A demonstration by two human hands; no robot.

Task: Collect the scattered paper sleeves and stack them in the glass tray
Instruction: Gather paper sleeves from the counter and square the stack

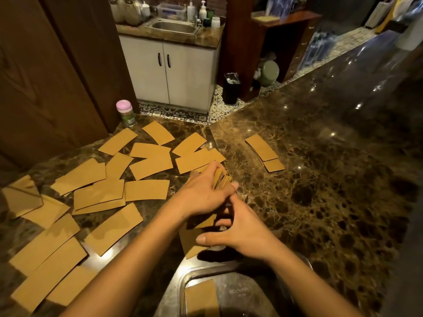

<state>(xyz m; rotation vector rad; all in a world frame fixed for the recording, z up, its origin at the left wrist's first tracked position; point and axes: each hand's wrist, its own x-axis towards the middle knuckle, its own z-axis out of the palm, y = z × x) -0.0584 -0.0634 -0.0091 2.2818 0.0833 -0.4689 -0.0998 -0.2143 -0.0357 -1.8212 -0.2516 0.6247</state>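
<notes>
Brown paper sleeves (220, 179) sit bundled in your left grip (202, 194), its fingers curled round their far end. Your right grip (239, 232) pinches the bundle's near end. Left of both grips, loose sleeves (98, 195) lie scattered on the marble counter (320, 179), and a small stack (263, 149) lies beyond them to the right. Below your wrists, the tray (242, 291) holds one sleeve (201, 298).

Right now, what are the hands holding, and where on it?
A bundle of paper sleeves: the left hand grips its far end, and the right hand holds its near end.
</notes>
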